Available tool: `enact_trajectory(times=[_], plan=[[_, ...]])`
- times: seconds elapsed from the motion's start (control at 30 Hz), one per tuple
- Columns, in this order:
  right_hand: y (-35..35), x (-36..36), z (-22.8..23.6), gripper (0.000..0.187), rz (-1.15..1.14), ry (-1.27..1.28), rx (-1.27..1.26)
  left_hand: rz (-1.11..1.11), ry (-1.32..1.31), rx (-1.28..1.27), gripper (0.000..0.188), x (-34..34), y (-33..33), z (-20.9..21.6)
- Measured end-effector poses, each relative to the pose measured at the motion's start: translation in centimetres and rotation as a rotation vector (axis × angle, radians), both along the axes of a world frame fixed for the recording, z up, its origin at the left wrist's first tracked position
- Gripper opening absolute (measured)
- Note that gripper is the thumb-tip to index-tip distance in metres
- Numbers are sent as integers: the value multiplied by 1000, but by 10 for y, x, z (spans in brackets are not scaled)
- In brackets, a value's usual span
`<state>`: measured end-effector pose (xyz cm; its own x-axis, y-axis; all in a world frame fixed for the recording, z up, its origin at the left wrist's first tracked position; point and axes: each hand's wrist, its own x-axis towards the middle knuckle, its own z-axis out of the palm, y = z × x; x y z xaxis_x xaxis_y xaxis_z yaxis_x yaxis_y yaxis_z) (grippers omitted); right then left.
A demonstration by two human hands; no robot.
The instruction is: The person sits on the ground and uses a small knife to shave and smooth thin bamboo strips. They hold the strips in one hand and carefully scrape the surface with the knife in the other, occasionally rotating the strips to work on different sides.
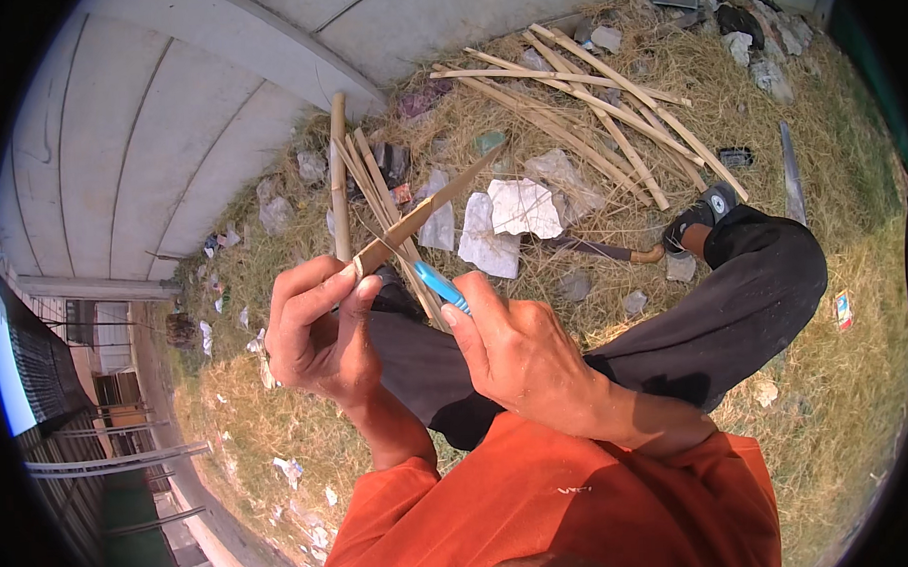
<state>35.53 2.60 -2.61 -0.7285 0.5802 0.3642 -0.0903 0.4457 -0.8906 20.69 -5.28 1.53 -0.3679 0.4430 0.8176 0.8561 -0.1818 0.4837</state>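
Dry grass (844,420) covers the ground, bounded at the upper left by a pale panelled wall (120,165) with a projecting column (256,45). Litter (760,38) collects at the far upper right.

Left hand (321,333): fingers (310,303) and thumb grasp the near end of a flat bamboo strip (415,221). The strip is raised above the ground in front of the torso and slants away toward the upper right.

Right hand (532,356): fingers are clenched around the blue handle (438,285) of a small cutting tool. The handle points at the strip just beside the left hand; whether its blade touches the strip cannot be told.

Beyond the hands, a round bamboo pole (339,178) extends toward the column, with thin strips (376,176) next to it. Two pale slabs (524,208) lie side by side on the grass. A pile of bamboo sticks (609,128) lies crossed behind them. Near the shoe (708,211), a dark tool with a wooden grip (641,254) rests on the ground; a long metal blade (791,177) lies to its right.
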Motion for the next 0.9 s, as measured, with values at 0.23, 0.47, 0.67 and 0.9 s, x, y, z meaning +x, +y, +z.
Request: enact_trajectory(times=[0.23,0.47,0.67,0.9], plan=[[2,4,2,19,26,77,0,-68,60,-44,20,-4,-2,1],[2,9,9,18,19,39,-31,-30,-3,-15,26,1,2,2],[5,9,2,18,16,-30,-47,-39,-12,4,25,1,4,1],[10,4,-6,20,19,-135,-67,-15,-54,9,25,-2,-4,-1]])
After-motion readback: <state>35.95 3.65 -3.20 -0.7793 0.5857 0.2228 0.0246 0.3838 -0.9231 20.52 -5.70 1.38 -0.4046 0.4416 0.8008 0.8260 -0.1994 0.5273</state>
